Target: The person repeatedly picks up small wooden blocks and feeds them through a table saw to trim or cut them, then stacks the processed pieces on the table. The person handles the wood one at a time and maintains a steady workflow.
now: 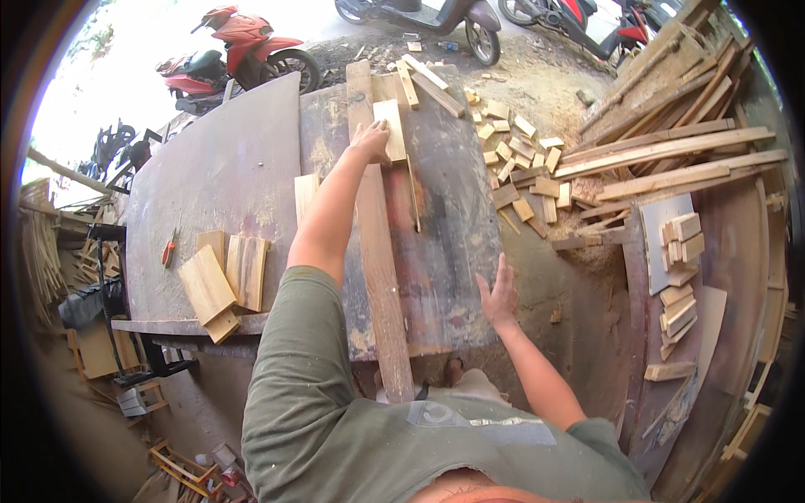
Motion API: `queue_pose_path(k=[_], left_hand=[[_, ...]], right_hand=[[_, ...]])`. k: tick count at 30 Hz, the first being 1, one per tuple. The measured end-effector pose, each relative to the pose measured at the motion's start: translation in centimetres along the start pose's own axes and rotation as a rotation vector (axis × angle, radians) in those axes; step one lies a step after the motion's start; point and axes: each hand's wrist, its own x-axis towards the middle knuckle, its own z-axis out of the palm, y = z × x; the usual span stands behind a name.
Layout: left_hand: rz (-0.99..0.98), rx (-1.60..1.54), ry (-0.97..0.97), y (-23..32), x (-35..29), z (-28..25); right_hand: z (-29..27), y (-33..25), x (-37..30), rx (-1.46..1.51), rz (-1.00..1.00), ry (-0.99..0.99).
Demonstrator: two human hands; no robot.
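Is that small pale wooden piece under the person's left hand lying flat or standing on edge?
Lying flat. The small wooden piece shows its broad face upward on the table, beside the long plank, with the left hand pressing on it.

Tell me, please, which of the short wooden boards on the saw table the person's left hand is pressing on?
The left hand presses the pale short board at the table's far end, beside the long fence plank. The other short boards lie untouched at the near left corner.

The left hand (370, 141) covers part of the small wood block (390, 127) near the far edge of the saw table (251, 168). The long plank's (379, 243) near end hides behind the green shirt (310, 411). 2 scooters (436, 15) are cut off at the top.
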Motion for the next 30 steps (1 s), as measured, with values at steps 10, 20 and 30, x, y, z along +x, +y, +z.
queue_pose_path(k=[10, 20, 30], left_hand=[[0.118, -0.124, -0.108, -4.1, 9.9, -5.4], [-0.254, -0.58, 0.451, -7.6, 6.5, -1.4], [-0.974, -0.543, 0.299, -3.2, -22.0, 9.5]], right_hand=[[0.1, -0.3, 0.1, -0.03, 0.002, 0.037], [-0.2, -2.0, 0.3, -0.011, 0.035, 0.012], [0.3, -1.5, -0.3, 0.001, 0.05, 0.022]])
